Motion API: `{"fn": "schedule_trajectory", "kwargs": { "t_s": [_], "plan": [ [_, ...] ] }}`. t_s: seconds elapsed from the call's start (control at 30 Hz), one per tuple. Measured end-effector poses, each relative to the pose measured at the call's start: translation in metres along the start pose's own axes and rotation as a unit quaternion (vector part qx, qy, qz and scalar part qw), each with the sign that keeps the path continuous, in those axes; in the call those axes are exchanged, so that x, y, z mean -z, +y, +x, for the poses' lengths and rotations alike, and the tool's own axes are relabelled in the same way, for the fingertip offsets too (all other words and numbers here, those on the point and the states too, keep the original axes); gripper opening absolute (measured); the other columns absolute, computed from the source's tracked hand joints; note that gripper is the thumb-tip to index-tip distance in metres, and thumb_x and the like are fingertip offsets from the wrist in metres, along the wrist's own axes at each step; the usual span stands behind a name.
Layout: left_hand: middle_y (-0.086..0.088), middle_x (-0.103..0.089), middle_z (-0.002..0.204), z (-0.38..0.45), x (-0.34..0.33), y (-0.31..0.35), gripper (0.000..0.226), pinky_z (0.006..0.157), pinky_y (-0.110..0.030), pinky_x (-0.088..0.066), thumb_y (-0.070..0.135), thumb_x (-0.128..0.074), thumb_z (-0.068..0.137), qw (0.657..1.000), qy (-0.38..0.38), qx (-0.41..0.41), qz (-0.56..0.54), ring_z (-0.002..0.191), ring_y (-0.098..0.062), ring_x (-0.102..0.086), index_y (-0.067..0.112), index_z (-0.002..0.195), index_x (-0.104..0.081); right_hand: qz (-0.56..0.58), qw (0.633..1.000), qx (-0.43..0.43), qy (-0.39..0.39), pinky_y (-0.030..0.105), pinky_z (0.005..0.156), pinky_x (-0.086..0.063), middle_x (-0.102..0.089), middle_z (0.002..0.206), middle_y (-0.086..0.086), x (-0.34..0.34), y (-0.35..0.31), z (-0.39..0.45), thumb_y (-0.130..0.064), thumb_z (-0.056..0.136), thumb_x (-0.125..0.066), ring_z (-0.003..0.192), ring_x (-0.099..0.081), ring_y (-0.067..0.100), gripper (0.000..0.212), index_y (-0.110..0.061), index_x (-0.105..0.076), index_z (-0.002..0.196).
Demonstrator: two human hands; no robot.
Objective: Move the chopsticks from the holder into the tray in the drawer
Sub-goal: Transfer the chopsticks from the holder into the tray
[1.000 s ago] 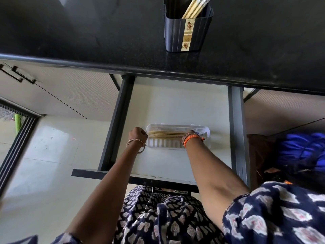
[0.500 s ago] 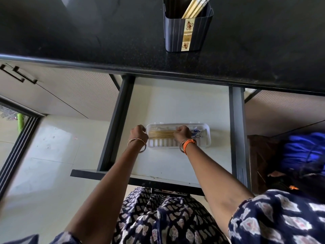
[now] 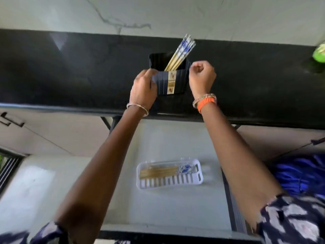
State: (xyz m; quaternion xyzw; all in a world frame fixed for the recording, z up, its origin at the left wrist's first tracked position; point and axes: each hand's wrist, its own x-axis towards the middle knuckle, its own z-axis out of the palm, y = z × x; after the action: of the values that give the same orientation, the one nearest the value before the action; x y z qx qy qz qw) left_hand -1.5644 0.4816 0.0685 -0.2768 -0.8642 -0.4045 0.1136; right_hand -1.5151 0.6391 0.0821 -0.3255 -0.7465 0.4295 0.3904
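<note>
A dark ribbed chopstick holder (image 3: 168,81) stands on the black countertop (image 3: 70,76). Several chopsticks (image 3: 181,51) with blue-patterned tops lean out of it to the upper right. My left hand (image 3: 143,88) grips the holder's left front corner. My right hand (image 3: 202,74) is curled into a fist against the holder's right rim, and I see nothing in it. Below the counter, a white slotted tray (image 3: 200,173) sits in the open drawer (image 3: 167,208). Several chopsticks (image 3: 158,171) lie lengthwise in the tray.
A green object (image 3: 320,51) sits at the counter's far right edge. A blue bundle (image 3: 299,175) lies right of the drawer. The counter's front edge overhangs the back of the drawer. Closed cabinet fronts (image 3: 44,136) are on the left.
Both hands left the tray in the drawer and rose to the holder on the counter. The view tilted upward. The chopsticks stay in the tray.
</note>
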Motion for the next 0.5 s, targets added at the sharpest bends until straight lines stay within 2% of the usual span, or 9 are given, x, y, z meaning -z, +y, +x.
{"fn": "schedule_trajectory", "kwargs": {
  "t_s": [0.07,0.1,0.17,0.23,0.27,0.3,0.37,0.43,0.5],
  "plan": [
    [-0.012,-0.061,0.124,0.029,-0.002,0.004,0.039,0.092,-0.033,-0.049,0.003,-0.046,0.085,0.999,-0.030,-0.022,0.030,0.112,-0.028,-0.057,0.011,0.121,-0.058,-0.019,0.998,-0.058,-0.030,0.016,0.058,-0.033,-0.055,0.063,0.001,-0.017,-0.001,0.042,-0.019,0.087,-0.061,0.058,-0.048,0.008,0.023,-0.007,-0.065,0.068],
    [-0.011,-0.059,0.126,0.040,-0.004,0.002,0.040,0.094,-0.035,-0.049,0.005,-0.047,0.085,0.997,-0.057,-0.026,0.049,0.116,-0.027,-0.055,0.013,0.123,-0.057,-0.040,0.996,-0.072,-0.046,0.020,0.055,-0.028,-0.043,0.054,0.000,-0.027,0.002,0.058,-0.023,0.088,-0.061,0.050,-0.037,0.009,0.038,-0.012,-0.052,0.053],
    [-0.010,-0.061,0.124,0.050,-0.009,-0.006,0.033,0.092,-0.039,-0.051,0.009,-0.048,0.088,0.988,-0.119,-0.044,0.093,0.114,-0.029,-0.056,0.014,0.118,-0.060,-0.091,0.990,-0.074,-0.077,0.025,0.053,-0.022,-0.027,0.049,0.000,-0.041,0.007,0.078,-0.032,0.086,-0.063,0.044,-0.023,0.012,0.055,-0.016,-0.029,0.046],
    [-0.010,-0.065,0.115,0.054,-0.015,-0.016,0.022,0.084,-0.041,-0.053,0.013,-0.050,0.089,0.976,-0.149,-0.079,0.139,0.103,-0.032,-0.061,0.012,0.105,-0.066,-0.104,0.987,-0.072,-0.100,0.026,0.044,-0.025,-0.029,0.046,-0.002,-0.053,0.013,0.091,-0.038,0.084,-0.065,0.042,-0.025,0.011,0.057,-0.016,-0.030,0.044],
    [-0.009,-0.066,0.112,0.055,-0.017,-0.021,0.020,0.081,-0.040,-0.054,0.014,-0.050,0.090,0.973,-0.146,-0.094,0.151,0.099,-0.032,-0.063,0.011,0.100,-0.067,-0.101,0.987,-0.071,-0.103,0.020,0.036,-0.027,-0.034,0.045,-0.004,-0.058,0.017,0.096,-0.038,0.083,-0.067,0.040,-0.029,0.008,0.055,-0.015,-0.036,0.043],
    [-0.009,-0.068,0.110,0.056,-0.017,-0.026,0.019,0.080,-0.040,-0.055,0.015,-0.051,0.090,0.973,-0.136,-0.105,0.152,0.097,-0.031,-0.064,0.011,0.098,-0.068,-0.092,0.987,-0.073,-0.107,0.012,0.029,-0.024,-0.042,0.046,-0.006,-0.062,0.020,0.100,-0.037,0.082,-0.068,0.040,-0.035,0.005,0.047,-0.015,-0.048,0.047],
    [-0.008,-0.071,0.107,0.057,-0.017,-0.032,0.020,0.079,-0.039,-0.055,0.016,-0.051,0.091,0.978,-0.116,-0.112,0.135,0.095,-0.030,-0.066,0.012,0.098,-0.069,-0.064,0.988,-0.084,-0.115,0.004,0.030,-0.028,-0.057,0.057,-0.005,-0.067,0.022,0.106,-0.031,0.083,-0.069,0.046,-0.047,0.001,0.026,-0.011,-0.069,0.066],
    [-0.009,-0.073,0.105,0.062,-0.016,-0.035,0.021,0.081,-0.039,-0.057,0.017,-0.052,0.091,0.981,-0.109,-0.104,0.120,0.094,-0.029,-0.068,0.013,0.102,-0.070,-0.043,0.988,-0.100,-0.107,0.009,0.033,-0.033,-0.053,0.054,-0.005,-0.071,0.025,0.111,-0.024,0.082,-0.071,0.045,-0.045,0.002,0.027,-0.012,-0.065,0.059],
    [-0.010,-0.074,0.104,0.064,-0.017,-0.035,0.022,0.082,-0.040,-0.058,0.018,-0.052,0.092,0.983,-0.107,-0.094,0.113,0.093,-0.028,-0.069,0.013,0.105,-0.070,-0.048,0.989,-0.107,-0.088,0.010,0.032,-0.030,-0.043,0.047,-0.004,-0.073,0.029,0.114,-0.021,0.081,-0.072,0.040,-0.038,0.004,0.043,-0.016,-0.047,0.046]
  ]
}}
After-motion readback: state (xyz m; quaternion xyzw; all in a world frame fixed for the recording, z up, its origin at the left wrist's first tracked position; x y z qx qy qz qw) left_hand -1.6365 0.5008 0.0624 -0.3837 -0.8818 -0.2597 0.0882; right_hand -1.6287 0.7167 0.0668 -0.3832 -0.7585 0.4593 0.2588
